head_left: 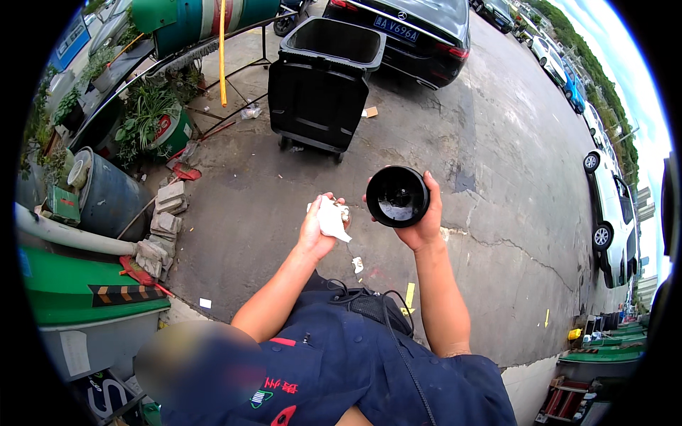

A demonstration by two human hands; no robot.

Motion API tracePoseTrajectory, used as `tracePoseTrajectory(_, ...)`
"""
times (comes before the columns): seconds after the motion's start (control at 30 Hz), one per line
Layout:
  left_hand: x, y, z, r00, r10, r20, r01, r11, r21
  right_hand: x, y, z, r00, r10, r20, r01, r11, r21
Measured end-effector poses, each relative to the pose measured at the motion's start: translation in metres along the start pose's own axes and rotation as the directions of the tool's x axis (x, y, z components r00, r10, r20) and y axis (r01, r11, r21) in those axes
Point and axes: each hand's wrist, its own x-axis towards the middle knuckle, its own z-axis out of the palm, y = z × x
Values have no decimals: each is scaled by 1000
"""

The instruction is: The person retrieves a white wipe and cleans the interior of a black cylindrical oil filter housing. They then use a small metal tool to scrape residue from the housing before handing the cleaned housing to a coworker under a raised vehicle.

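Holding crumpled white tissue [332, 219] clenched in our left hand [317, 228], right hand [424, 220] gripping black round cup [397, 196], black wheeled bin [323, 82] well ahead

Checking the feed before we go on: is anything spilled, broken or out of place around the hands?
Small white scraps litter the cracked pavement below the hands. The left hand holds crumpled white paper; the right hand holds a black round container.

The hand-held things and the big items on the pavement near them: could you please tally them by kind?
Black round container, in the right hand: 1
Crumpled white paper, in the left hand: 1
Black wheeled bin: 1
Black car: 1
Blue-grey drum: 1
Total: 5
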Motion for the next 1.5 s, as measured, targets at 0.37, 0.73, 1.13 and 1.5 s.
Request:
tracePoseTrajectory(0.37, 207, 158, -24, 996, 66, -51, -54, 977, 209, 125, -43, 19, 989, -128, 73, 116, 982, 146)
tracePoseTrajectory(0.73, 455, 298, 106, 980, 201, 2, -170, 825, 539, 292, -88, 26, 970, -159, -185, 215, 915, 341)
tracePoseTrajectory(1.13, 403, 244, 286, 589, -227, 776, -808, -205, 553, 392, -86, -14, 902, -242, -358, 318, 933, 171)
tracePoseTrajectory(1.5, 435, 178, 248, 380, -565, 733, -857, -514, 48, 415, -68, -46, 907, -156, -391, 214, 971, 109)
